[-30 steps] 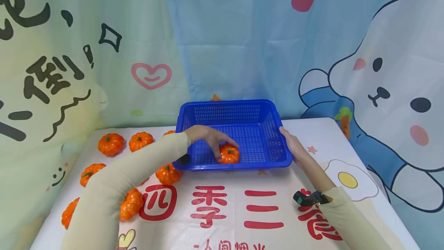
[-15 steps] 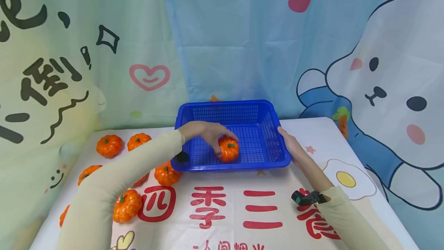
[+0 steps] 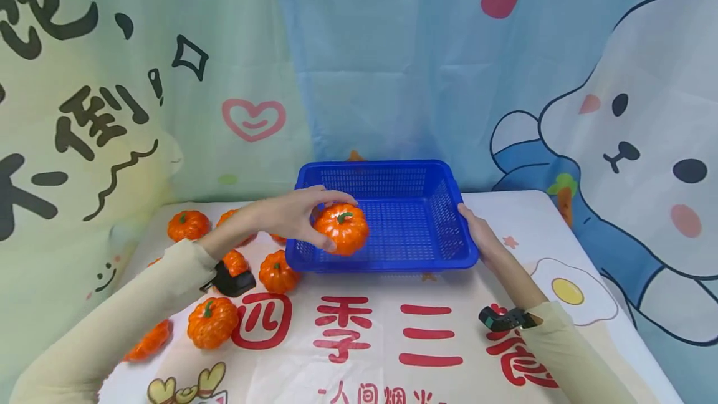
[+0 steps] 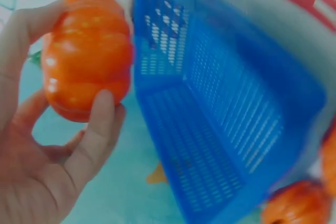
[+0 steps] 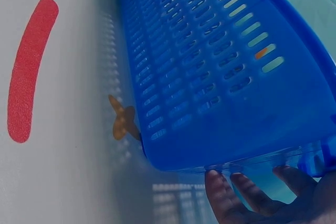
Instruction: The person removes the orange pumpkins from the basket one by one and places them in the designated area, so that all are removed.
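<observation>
My left hand (image 3: 294,214) grips a small orange pumpkin (image 3: 346,229) with a green stem, held up over the left part of a blue plastic basket (image 3: 404,264). In the left wrist view the thumb and fingers wrap the pumpkin (image 4: 89,56) from its sides, clear of the basket (image 4: 231,93). My right hand (image 3: 478,229) holds the basket's right rim. From the right wrist view, its fingertips (image 5: 215,182) touch the outside of the basket's end wall, while the thumb is hidden. No other pumpkin shows inside the basket.
Several more orange pumpkins lie on the table left of the basket, among them one near the front (image 3: 212,323) and one beside the basket's corner (image 3: 278,272). The white printed tablecloth (image 3: 387,329) spreads in front. A patterned curtain (image 3: 370,73) hangs close behind the basket.
My left hand has lifted the pumpkin from inside the basket and drawn it up and to the left. The right hand stays at the basket's rim.
</observation>
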A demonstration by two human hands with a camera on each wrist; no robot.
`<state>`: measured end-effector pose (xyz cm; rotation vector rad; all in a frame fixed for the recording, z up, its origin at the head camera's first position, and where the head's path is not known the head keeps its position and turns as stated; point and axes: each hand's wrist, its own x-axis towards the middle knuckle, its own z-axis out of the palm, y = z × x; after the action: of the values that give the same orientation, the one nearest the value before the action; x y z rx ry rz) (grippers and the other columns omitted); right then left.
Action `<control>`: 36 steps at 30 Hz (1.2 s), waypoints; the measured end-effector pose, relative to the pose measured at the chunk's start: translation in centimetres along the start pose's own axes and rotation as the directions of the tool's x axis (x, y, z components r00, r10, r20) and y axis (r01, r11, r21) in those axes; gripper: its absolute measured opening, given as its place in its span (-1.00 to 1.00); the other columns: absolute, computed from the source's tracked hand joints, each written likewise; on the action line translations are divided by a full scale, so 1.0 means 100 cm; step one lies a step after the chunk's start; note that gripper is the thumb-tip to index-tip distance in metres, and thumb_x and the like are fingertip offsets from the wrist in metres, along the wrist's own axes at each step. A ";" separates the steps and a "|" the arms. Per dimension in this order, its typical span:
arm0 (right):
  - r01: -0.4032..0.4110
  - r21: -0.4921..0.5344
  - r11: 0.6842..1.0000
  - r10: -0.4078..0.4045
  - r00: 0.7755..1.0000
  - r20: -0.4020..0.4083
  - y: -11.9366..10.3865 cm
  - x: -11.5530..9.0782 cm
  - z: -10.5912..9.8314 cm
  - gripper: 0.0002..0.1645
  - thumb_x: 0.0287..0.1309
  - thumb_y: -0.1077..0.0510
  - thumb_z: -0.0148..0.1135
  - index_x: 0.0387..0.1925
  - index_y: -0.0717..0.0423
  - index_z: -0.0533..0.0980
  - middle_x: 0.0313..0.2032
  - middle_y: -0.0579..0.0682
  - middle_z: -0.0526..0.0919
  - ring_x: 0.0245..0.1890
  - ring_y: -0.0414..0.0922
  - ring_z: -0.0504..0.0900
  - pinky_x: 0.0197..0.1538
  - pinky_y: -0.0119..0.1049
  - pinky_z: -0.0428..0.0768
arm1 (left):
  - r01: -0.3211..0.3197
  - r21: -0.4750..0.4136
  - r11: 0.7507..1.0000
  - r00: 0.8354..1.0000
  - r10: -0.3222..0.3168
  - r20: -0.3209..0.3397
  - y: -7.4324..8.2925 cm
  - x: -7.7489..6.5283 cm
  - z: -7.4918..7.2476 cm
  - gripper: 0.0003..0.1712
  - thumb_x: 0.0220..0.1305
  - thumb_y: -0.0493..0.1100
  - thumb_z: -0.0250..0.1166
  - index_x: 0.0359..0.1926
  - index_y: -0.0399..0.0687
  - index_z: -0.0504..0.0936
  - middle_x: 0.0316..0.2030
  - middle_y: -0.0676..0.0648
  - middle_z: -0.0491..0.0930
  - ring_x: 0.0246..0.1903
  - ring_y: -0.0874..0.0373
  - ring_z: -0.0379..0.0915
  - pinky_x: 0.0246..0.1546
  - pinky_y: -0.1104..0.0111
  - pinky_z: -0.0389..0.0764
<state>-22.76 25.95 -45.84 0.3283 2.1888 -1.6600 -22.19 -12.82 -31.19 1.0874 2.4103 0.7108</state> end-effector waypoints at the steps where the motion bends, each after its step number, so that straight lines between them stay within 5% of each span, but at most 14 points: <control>1: 0.002 0.002 1.000 -0.002 1.000 0.002 0.000 0.000 0.000 0.06 0.31 -0.51 -0.49 0.53 0.12 -0.20 0.47 0.31 0.05 0.49 0.21 0.03 0.52 0.16 -0.06 | -0.002 -0.040 0.999 0.999 0.001 -0.038 0.000 -0.011 0.004 -0.16 0.02 0.03 0.44 0.35 0.20 0.33 0.16 -0.08 0.41 0.08 0.03 0.35 -0.03 0.24 0.61; 5: 0.006 0.010 1.000 -0.006 1.000 0.003 0.000 0.001 0.001 0.07 0.30 -0.52 -0.49 0.53 0.12 -0.21 0.46 0.32 0.05 0.47 0.22 0.07 0.52 0.14 -0.01 | 0.029 -0.185 0.982 0.977 -0.067 -0.203 -0.002 -0.060 0.034 -0.19 0.04 0.01 0.45 0.34 0.25 0.34 0.14 -0.03 0.42 0.03 0.07 0.38 -0.11 0.31 0.62; 10: 0.000 0.014 1.000 0.000 1.000 0.004 0.000 0.001 0.003 0.06 0.31 -0.51 -0.49 0.53 0.13 -0.21 0.46 0.33 0.05 0.47 0.21 0.07 0.52 0.12 0.01 | 0.207 -0.207 0.956 0.906 -0.267 -0.329 -0.008 -0.116 0.076 -0.15 -0.03 0.13 0.50 0.31 0.31 0.36 0.05 -0.02 0.46 -0.12 0.11 0.43 -0.26 0.41 0.61; 14: -0.009 0.011 1.000 0.009 1.000 -0.001 0.000 0.001 0.001 0.07 0.31 -0.51 -0.51 0.53 0.15 -0.21 0.47 0.33 0.04 0.48 0.21 0.04 0.53 0.13 -0.05 | 0.378 -0.186 0.907 0.842 -0.420 -0.338 -0.016 -0.139 0.100 -0.12 -0.08 0.25 0.49 0.30 0.33 0.37 0.05 -0.13 0.49 -0.13 0.07 0.45 -0.22 0.28 0.65; 17: -0.005 0.003 1.000 0.005 1.000 0.008 -0.002 0.001 0.000 0.06 0.31 -0.52 -0.51 0.53 0.13 -0.23 0.48 0.32 0.01 0.50 0.21 -0.01 0.53 0.13 -0.09 | 0.438 -0.158 0.885 0.811 -0.465 -0.354 -0.022 -0.149 0.113 -0.11 -0.10 0.28 0.49 0.29 0.32 0.39 0.10 -0.21 0.48 -0.07 0.00 0.49 -0.13 0.08 0.66; 21: -0.010 0.003 1.000 0.010 1.000 0.016 -0.002 0.002 0.002 0.06 0.32 -0.51 -0.50 0.53 0.14 -0.24 0.49 0.30 -0.02 0.51 0.21 -0.05 0.54 0.12 -0.12 | 0.450 -0.133 0.883 0.805 -0.466 -0.367 -0.031 -0.158 0.128 -0.12 -0.11 0.28 0.50 0.27 0.28 0.40 0.09 -0.22 0.49 -0.03 -0.04 0.51 -0.05 -0.08 0.62; 27: -0.020 0.013 1.000 0.020 1.000 0.007 0.000 0.002 0.001 0.09 0.30 -0.52 -0.48 0.52 0.16 -0.24 0.48 0.32 0.01 0.49 0.21 0.02 0.54 0.11 -0.08 | 0.454 -0.084 0.887 0.809 -0.450 -0.379 -0.047 -0.151 0.147 -0.13 -0.10 0.19 0.53 0.27 0.17 0.43 -0.05 -0.20 0.51 -0.14 0.01 0.52 -0.06 -0.07 0.61; 36: 0.000 0.007 1.000 0.000 1.000 0.007 0.000 0.002 0.002 0.05 0.32 -0.50 -0.49 0.53 0.12 -0.26 0.48 0.32 0.00 0.48 0.22 0.03 0.52 0.16 -0.04 | 0.515 -0.136 0.846 0.808 -0.533 -0.253 -0.051 -0.137 0.161 -0.08 -0.10 0.24 0.51 0.32 0.22 0.39 0.06 -0.12 0.51 -0.03 0.04 0.50 0.10 -0.08 0.54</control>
<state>-22.92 25.74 -45.96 0.3243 2.1784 -1.6669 -7.94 -21.79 -44.92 0.2580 2.7220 0.7695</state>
